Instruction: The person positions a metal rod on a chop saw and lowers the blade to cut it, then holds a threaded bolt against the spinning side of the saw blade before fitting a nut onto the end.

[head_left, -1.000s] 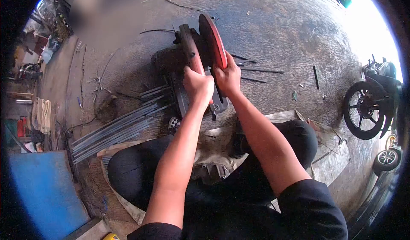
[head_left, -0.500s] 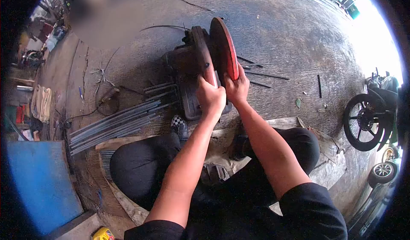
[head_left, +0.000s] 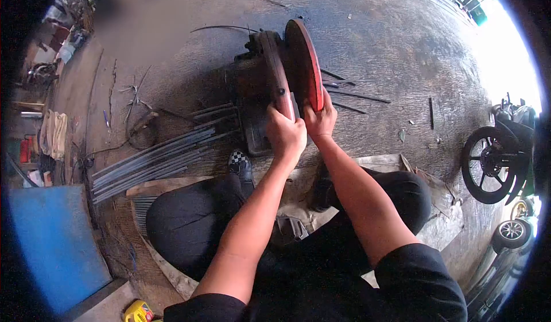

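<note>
A cut-off saw (head_left: 249, 84) with a dark, worn body stands on the floor in front of my knees. My left hand (head_left: 287, 133) is closed around the lower front end of its curved guard (head_left: 274, 64). On the other side, my right hand (head_left: 321, 120) grips the lower edge of a round cover with a red rim (head_left: 314, 72). This cover stands on edge beside the guard, with a dark gap between the two. Both sets of fingers are partly hidden behind the parts they hold. Below my hands lies the saw's base (head_left: 255, 144).
Grey metal rods (head_left: 155, 164) lie left of the saw, with thinner dark rods (head_left: 361, 97) to its right. A blue panel (head_left: 51, 236) is at lower left, near a yellow container (head_left: 138, 311). A motorcycle (head_left: 505, 150) and a car wheel (head_left: 512, 230) stand at right.
Both hands keep their hold. They sit slightly lower in the view, and the red-rimmed cover has shifted a little right. The view itself has also moved slightly.
</note>
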